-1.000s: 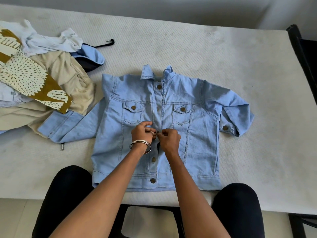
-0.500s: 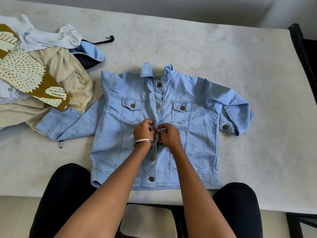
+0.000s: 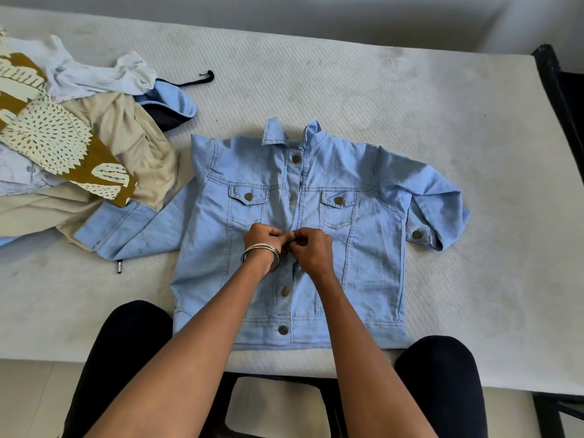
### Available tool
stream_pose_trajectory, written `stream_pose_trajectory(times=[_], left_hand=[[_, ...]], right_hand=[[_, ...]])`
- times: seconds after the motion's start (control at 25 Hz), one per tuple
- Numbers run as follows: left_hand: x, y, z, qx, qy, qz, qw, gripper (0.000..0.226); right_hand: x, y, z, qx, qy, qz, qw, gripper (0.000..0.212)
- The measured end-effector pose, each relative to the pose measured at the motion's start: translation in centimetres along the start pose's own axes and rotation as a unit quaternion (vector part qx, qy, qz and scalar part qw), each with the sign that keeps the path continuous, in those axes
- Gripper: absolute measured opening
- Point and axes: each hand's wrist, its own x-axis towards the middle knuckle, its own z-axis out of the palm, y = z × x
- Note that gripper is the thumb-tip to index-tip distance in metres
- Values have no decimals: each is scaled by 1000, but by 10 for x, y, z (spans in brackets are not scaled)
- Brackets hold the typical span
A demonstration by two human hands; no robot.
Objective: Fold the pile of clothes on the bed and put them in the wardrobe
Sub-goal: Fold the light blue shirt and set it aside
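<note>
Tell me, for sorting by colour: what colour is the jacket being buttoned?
Light blue denim jacket, brown metal buttons; head view.

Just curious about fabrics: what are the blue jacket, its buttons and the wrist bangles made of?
Jacket: looks like light-washed denim, matte, with raised double seams. Buttons: probably metal, a dull bronze tone. Bangles on the left wrist: seemingly polished silvery metal, since they catch the light.
</note>
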Motion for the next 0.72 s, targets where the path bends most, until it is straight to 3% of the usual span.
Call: stream_pose_trajectory(times=[0.08,0.24,0.44,0.72], left_hand=[[-1,5,0,7,6,2,1000,8],[4,0,-8,-91,-11,-65,994,23],[-1,1,-13,-131,-24,-66,989,7],[-8,5,-8,-148,-28,-35,988,15]], right_hand=[[-3,1,0,68,45,61,995,14],[-12,1,1,241,108,152,952,18],[-14,-4,8,214,71,101,969,16],[-10,-1,-3,212,22,117,970,15]])
